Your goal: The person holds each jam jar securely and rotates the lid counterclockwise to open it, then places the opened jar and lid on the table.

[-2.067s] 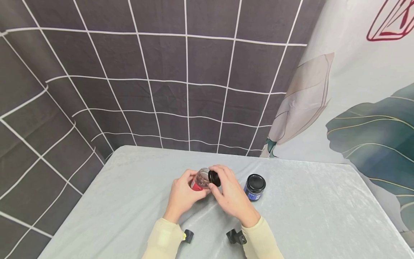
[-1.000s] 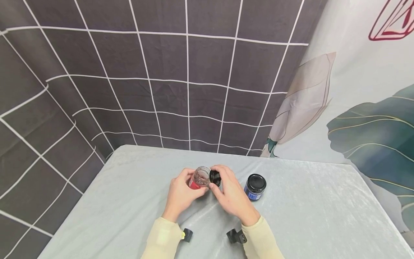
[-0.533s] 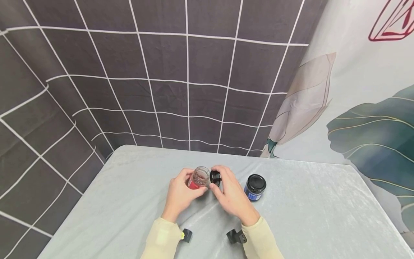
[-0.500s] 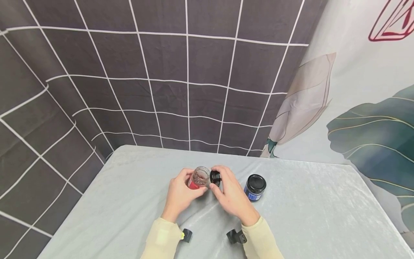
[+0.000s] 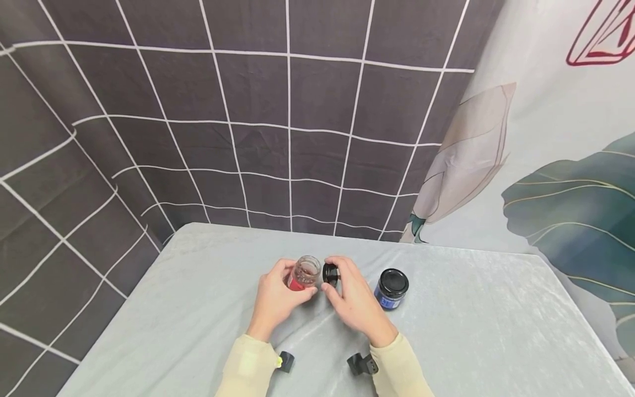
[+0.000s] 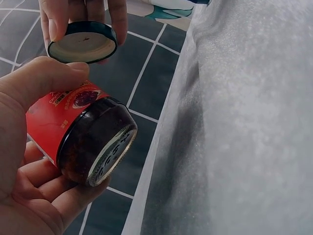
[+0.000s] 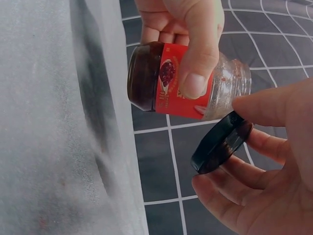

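My left hand grips a glass jar with a red label, thumb on one side and fingers round the other. The jar's mouth is uncovered and its clear neck tilts toward the right hand. In the left wrist view the underside of the jar shows, off the table, with dark contents near its base. A black screw lid is pinched by the fingertips of my right hand, close beside the jar's mouth. The lid's pale inner face shows in the left wrist view.
A second jar with a black lid and blue label stands on the table to the right of my right hand. A pale grey cloth covers the table. A dark gridded curtain hangs behind its far edge.
The lid was at the jar's mouth about two seconds ago and is now apart from it. The jar has tipped more upright and shifted slightly left. The second jar has not moved.
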`<state>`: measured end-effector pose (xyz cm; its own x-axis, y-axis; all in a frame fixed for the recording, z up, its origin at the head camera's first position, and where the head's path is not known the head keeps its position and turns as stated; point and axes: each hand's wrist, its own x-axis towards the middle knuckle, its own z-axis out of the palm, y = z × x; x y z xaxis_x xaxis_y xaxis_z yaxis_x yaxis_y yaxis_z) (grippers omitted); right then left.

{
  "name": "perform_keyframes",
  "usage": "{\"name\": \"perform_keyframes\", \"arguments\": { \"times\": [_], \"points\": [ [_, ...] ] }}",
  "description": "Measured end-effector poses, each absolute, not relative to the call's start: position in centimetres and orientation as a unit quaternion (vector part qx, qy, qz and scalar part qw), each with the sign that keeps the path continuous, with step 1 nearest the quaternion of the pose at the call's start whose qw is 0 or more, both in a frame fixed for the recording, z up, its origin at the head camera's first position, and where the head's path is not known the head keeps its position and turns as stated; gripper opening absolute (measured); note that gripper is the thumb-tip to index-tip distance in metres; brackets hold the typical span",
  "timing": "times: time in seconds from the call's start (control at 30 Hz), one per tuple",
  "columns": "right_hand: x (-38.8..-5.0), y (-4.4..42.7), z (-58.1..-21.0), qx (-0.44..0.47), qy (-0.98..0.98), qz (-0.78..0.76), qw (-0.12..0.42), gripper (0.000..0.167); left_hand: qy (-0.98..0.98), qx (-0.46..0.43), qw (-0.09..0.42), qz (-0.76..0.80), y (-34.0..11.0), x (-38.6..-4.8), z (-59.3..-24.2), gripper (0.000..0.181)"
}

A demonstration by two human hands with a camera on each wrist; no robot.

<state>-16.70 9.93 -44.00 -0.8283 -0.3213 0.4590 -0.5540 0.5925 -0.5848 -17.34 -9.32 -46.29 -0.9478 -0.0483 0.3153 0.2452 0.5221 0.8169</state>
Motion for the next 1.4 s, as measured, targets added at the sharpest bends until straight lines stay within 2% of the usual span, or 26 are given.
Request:
{"name": "perform_keyframes", "arguments": {
  "times": [0.9,1.4],
  "points": [
    [-16.9,9.5,-44.8,0.237,-0.880,0.388,0.138,0.047,-0.858,-0.042,0.140,-0.492,-9.6,-17.5,-46.3,0.058],
    [-17.0,9.5,-45.4,0.233,-0.884,0.375,0.156,0.049,-0.860,-0.044,0.141,-0.488,-9.7,-17.5,-46.5,0.059]
  ]
}}
